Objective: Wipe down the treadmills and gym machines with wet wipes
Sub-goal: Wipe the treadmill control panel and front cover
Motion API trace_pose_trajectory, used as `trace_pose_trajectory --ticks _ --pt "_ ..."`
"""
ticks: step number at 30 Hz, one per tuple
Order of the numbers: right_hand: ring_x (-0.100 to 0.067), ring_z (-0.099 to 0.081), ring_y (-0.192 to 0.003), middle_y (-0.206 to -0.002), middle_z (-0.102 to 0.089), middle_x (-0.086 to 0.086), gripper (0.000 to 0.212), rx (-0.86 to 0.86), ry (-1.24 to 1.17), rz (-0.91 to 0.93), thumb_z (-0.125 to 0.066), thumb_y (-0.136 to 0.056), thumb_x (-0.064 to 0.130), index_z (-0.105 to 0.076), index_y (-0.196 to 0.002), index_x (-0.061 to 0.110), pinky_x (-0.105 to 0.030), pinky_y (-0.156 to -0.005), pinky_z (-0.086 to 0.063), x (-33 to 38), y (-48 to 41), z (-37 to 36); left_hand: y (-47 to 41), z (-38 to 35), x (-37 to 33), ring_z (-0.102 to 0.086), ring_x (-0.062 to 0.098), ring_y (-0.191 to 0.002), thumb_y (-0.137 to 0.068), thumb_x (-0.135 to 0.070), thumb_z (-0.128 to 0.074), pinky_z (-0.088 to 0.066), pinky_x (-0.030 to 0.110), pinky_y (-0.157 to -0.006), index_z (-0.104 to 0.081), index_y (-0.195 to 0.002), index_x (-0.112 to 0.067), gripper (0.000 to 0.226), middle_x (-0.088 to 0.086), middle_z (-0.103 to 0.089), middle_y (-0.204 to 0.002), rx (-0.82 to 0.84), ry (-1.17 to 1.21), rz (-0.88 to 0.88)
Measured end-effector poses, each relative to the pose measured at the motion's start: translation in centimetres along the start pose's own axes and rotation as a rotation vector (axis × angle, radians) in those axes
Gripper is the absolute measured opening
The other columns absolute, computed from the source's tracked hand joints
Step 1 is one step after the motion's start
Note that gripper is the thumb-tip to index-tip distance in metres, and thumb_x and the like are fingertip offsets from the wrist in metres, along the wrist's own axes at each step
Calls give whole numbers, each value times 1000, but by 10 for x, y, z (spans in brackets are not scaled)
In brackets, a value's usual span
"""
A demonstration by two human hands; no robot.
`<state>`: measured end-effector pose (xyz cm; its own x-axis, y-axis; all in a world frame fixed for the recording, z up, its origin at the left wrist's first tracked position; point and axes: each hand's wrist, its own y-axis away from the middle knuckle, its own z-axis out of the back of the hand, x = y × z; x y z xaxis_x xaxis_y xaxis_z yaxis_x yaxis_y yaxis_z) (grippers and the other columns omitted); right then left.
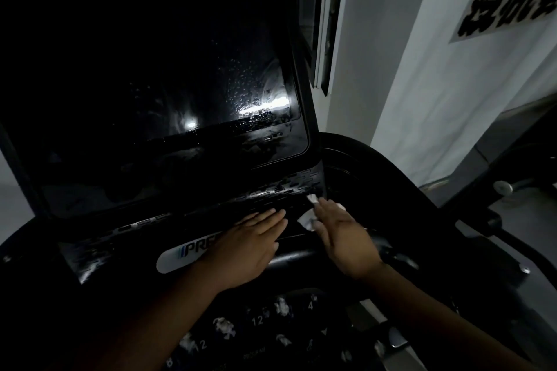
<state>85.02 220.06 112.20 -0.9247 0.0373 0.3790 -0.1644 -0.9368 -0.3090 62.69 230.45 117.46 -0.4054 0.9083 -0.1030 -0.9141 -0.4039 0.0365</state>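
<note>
Your right hand (343, 235) presses the crumpled white wet wipe (306, 219) down under nearly straight fingers rather than clenching it. The wipe lies on the black slotted vent strip (289, 187) at the right end of the glossy black treadmill console (126, 238), just below the dark, droplet-speckled screen (150, 69). Your left hand (250, 241) rests released, palm down, fingers straight, just left of the wipe. Soft, light and damp, the wipe will probably bunch on the gloss and catch in the slots, so spread your fingertips over its middle. Both forearms reach forward, wrists low.
</note>
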Motion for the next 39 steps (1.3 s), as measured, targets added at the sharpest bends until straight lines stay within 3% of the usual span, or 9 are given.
trace_pose_trajectory --ticks 5,10,14,19,24,28,31,35,39 --pt "-21 -44 -143 -153 -47 -8 53 91 -18 110 -39 -104 38 -54 -145 8 -28 -122 -22 -1 29 2 -9 -2 -5 8 5 -154 -86 -54 10 13 19 -118 -12 -163 -20 87 -8 3 -169 51 11 27" --pt "-29 -45 -142 -153 -47 -13 60 -7 17 -71 -26 -108 45 -51 -146 7 -42 -119 -33 -9 24 -10 -16 -5 -12 14 1 -148 -91 -52 7 16 20 -116 -11 -163 -20 81 -9 4 -168 44 -5 -1" --pt "-22 -26 -152 -163 -31 -6 56 38 71 78 -30 -109 41 -38 -155 12 -38 -123 -24 -4 51 -16 -21 -12 -13 -11 7 -152 -103 -46 -14 -4 26 -125 -33 -158 -16 66 -3 -22 -167 11 -71 -8" --pt "-24 -22 -154 -165 -26 -9 63 -22 73 -151 -26 -109 48 -29 -158 10 -41 -121 -23 -12 62 -13 -24 -16 -11 -32 15 -149 -105 -42 -26 -11 28 -121 -46 -152 -13 59 2 -37 -161 -3 -117 -53" --pt "-24 -20 -154 -166 -23 -9 65 77 117 17 -23 -109 51 -31 -158 9 -40 -122 -23 -13 67 -8 -44 -12 -20 3 8 -156 -94 -52 5 12 24 -120 -11 -163 -20 78 -8 3 -169 87 -84 -125" --pt "-26 -23 -153 -164 -27 -12 71 -15 72 -233 -18 -108 54 -33 -156 3 -39 -123 -20 -11 57 -8 -54 -15 -25 -26 15 -152 -101 -46 -18 -12 35 -122 -39 -156 -14 66 1 -29 -165 44 -132 -147" --pt "-29 -25 -152 -163 -27 -16 72 27 72 -151 -19 -108 54 -35 -154 1 -39 -122 -20 2 63 -15 -57 -18 -26 -43 16 -144 -100 -41 -32 -29 34 -119 -54 -146 -14 57 2 -48 -155 31 -165 -151" --pt "-40 -40 -143 -155 -39 -26 79 -49 109 -349 -16 -107 57 -41 -148 -6 -41 -120 -30 -19 81 -8 -56 -20 -28 -38 15 -147 -103 -41 -31 -19 31 -118 -50 -149 -14 57 1 -42 -159 61 -151 -143" --pt "-34 -18 -153 -163 -20 -19 82 16 55 -350 -12 -105 62 -24 -155 -2 -40 -122 -14 -15 75 -11 -65 -16 -30 -28 14 -151 -103 -43 -24 -13 30 -125 -41 -154 -15 61 0 -32 -164 110 -164 -171"
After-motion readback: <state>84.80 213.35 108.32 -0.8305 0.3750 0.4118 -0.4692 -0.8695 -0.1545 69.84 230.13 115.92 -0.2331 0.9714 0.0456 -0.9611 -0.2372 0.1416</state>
